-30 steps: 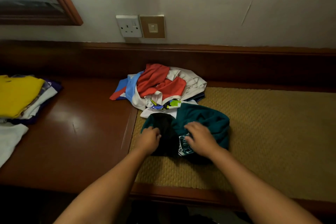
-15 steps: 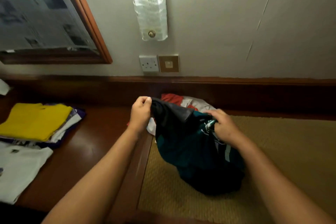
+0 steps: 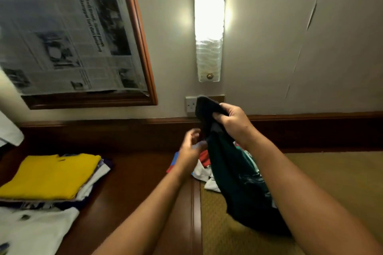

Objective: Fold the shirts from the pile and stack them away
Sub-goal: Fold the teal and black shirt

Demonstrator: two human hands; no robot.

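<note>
A dark teal and black shirt (image 3: 234,174) hangs in the air over the woven mat. My right hand (image 3: 233,120) grips its top end and holds it up near the wall. Just left of the hanging cloth, my left hand (image 3: 189,147) is blurred, its fingers loosely curled and holding nothing. The pile of unfolded shirts (image 3: 202,168), red, white and blue, lies behind the hanging shirt and is mostly hidden by it. A stack of folded shirts with a yellow one on top (image 3: 51,176) sits at the left on the wooden desk.
A white shirt (image 3: 31,232) lies flat at the near left. The woven mat (image 3: 331,176) covers the desk's right side. On the wall are a lit lamp (image 3: 209,27), a socket (image 3: 190,103) and a framed mirror covered with newspaper (image 3: 68,33).
The shirt has been lifted off the mat. My left hand has let go of it, and my right hand now holds the top end higher. The view has tilted up.
</note>
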